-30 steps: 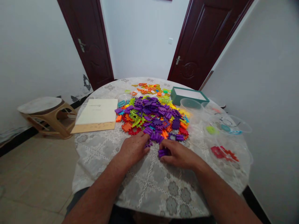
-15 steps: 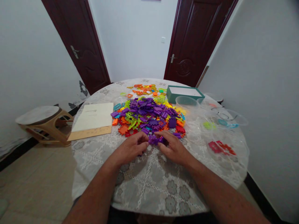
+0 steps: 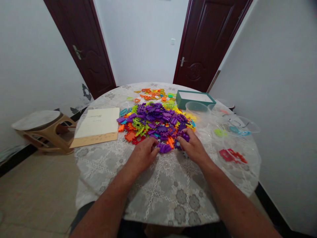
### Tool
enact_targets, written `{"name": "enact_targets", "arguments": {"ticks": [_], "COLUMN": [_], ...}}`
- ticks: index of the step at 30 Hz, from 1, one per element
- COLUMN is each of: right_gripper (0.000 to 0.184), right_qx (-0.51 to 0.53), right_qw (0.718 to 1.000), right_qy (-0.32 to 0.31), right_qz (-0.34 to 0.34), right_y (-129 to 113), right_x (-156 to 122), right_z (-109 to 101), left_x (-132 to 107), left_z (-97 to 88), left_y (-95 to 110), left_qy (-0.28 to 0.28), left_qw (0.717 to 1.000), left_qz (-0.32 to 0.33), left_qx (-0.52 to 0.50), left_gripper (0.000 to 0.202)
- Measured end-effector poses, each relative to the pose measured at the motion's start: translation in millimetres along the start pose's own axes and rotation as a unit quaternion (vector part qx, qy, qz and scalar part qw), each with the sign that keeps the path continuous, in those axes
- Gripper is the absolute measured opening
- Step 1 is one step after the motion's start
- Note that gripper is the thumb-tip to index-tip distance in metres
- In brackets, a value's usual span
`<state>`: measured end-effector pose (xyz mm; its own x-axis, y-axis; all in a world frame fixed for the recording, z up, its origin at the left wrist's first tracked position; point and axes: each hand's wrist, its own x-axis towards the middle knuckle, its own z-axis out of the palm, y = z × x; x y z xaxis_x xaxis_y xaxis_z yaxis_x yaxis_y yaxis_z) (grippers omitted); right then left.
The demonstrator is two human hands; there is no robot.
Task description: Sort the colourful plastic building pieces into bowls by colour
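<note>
A heap of colourful plastic toy building pieces [image 3: 151, 115], mostly purple on top, lies before me. My left hand [image 3: 145, 153] is closed, thumb and fingers pinching a purple ribbed piece [image 3: 164, 147] at the heap's near edge. To its right, my right hand [image 3: 194, 147] closes on a purple piece [image 3: 184, 135] at the heap's front right side. Between the hands an orange piece [image 3: 170, 142] shows. Fingers partly hide both held pieces.
Left of the heap lie a cream sheet and brown card [image 3: 95, 125]. A green box [image 3: 195, 99] stands behind right, near a clear plastic tub [image 3: 198, 110]. Further right, clear containers hold red pieces [image 3: 232, 156]. A stool [image 3: 44, 132] stands left of the table.
My hands, close together before over purple pieces, have moved apart. The right hand went right to the heap's side; the left stayed near the front edge. The orange piece between them is now uncovered.
</note>
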<state>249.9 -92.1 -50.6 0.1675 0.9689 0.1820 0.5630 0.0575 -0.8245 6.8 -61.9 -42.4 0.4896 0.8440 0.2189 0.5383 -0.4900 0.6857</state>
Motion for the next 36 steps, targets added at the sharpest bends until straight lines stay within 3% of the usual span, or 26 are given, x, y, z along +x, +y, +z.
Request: {"name": "enact_targets", "arguments": {"ticks": [3, 11, 19, 25, 29, 33, 36], "right_gripper": [0.028, 0.027, 0.029, 0.012, 0.01, 0.018, 0.024], "right_qx": [-0.001, -0.027, -0.028, -0.002, -0.02, 0.002, 0.016], "right_qw": [1.0, 1.0, 0.999, 0.997, 0.996, 0.997, 0.998], "right_qy": [0.003, 0.002, -0.035, -0.078, -0.086, -0.07, -0.066], "right_qz": [0.013, 0.013, -0.011, 0.016, 0.011, 0.03, 0.018], "right_y": [4, 1, -6, 0, 4, 5, 4], "right_x": [3, -1, -3, -1, 1, 4, 5], "right_z": [-5, 4, 9, 13, 10, 4, 4], "left_x": [0, 3, 8, 7, 5, 3, 3], "left_z": [9.6, 32.2, 40.6, 28.1, 23.4, 24.9, 24.9], "left_y": [3, 9, 2, 6, 7, 6, 7], "left_qy": [0.004, -0.057, -0.054, -0.039, -0.021, 0.005, 0.018], "left_qw": [0.995, 0.962, 0.941, 0.949, 0.964, 0.991, 0.999], "left_qz": [0.041, 0.078, 0.094, 0.064, 0.039, 0.01, -0.03], "left_qx": [0.092, 0.255, 0.321, 0.306, 0.262, 0.136, 0.023], "left_gripper": [0.025, 0.054, 0.024, 0.025, 0.025, 0.042, 0.033]}}
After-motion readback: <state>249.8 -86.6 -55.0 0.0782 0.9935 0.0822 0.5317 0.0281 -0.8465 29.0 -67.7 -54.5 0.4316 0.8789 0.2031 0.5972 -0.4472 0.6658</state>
